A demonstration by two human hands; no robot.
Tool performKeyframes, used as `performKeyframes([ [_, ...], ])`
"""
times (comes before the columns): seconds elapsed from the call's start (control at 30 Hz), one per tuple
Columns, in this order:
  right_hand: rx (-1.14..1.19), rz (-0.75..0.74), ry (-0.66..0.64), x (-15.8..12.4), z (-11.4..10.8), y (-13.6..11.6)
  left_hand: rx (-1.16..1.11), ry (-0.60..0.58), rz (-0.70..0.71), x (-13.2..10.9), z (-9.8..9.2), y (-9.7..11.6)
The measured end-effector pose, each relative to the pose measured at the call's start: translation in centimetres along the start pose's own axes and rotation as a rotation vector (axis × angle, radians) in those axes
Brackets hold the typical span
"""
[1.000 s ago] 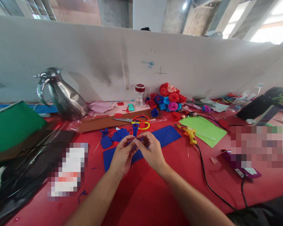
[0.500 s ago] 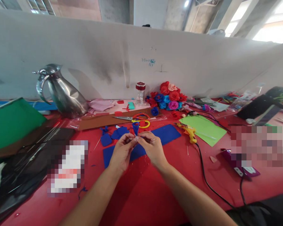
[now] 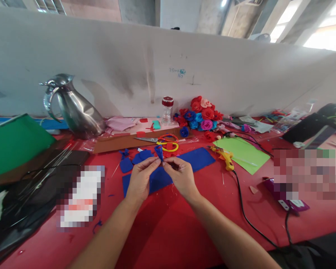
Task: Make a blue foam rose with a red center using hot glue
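A small rolled blue paper flower [image 3: 158, 150] stands upright between my fingertips, flared at the top and narrow below. My left hand [image 3: 144, 175] pinches its base from the left. From the right, my right hand [image 3: 180, 175] has thumb and finger closed on the same base. Under both hands lies a flat blue sheet [image 3: 197, 161]. Cut blue petal pieces [image 3: 126, 165] rest to the left. Just behind the flower are scissors [image 3: 168, 146] with yellow and red handles, blades pointing left.
A yellow glue gun [image 3: 225, 158] lies at right, its black cord running toward the front edge. Beside it is a light green sheet [image 3: 246, 153]. Behind stand a steel jug [image 3: 75, 108], a glass bottle [image 3: 167, 112] and a bunch of paper roses [image 3: 204, 114]. Thin wires lie at left.
The flower has turned slightly, its flared top now leaning a little left. My left hand has shifted slightly left, its fingers straighter. My right hand is nearly still.
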State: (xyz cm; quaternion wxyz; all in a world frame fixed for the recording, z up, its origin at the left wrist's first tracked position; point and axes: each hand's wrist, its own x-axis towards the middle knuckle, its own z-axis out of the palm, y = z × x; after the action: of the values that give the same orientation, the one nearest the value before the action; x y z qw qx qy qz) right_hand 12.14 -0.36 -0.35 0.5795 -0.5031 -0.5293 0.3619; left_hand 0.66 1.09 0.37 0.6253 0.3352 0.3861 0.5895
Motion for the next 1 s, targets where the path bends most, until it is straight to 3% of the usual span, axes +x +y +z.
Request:
performKeyframes([
  [0.23, -0.097, -0.073, 0.035, -0.19, 0.05, -0.21, 0.081, 0.045, 0.054, -0.16, 0.08, 0.01],
  [0.47, -0.106, -0.086, 0.018, -0.27, 0.09, -0.21, 0.205, 0.012, 0.138, -0.2, -0.2, -0.08],
  [0.7, -0.067, -0.079, 0.003, -0.08, -0.03, 0.02, 0.006, 0.005, -0.048, 0.09, -0.27, 0.23],
  [1.0, -0.112, -0.112, -0.011, -0.26, 0.19, 0.28, 0.115, 0.01, 0.051, 0.11, -0.23, -0.12],
])
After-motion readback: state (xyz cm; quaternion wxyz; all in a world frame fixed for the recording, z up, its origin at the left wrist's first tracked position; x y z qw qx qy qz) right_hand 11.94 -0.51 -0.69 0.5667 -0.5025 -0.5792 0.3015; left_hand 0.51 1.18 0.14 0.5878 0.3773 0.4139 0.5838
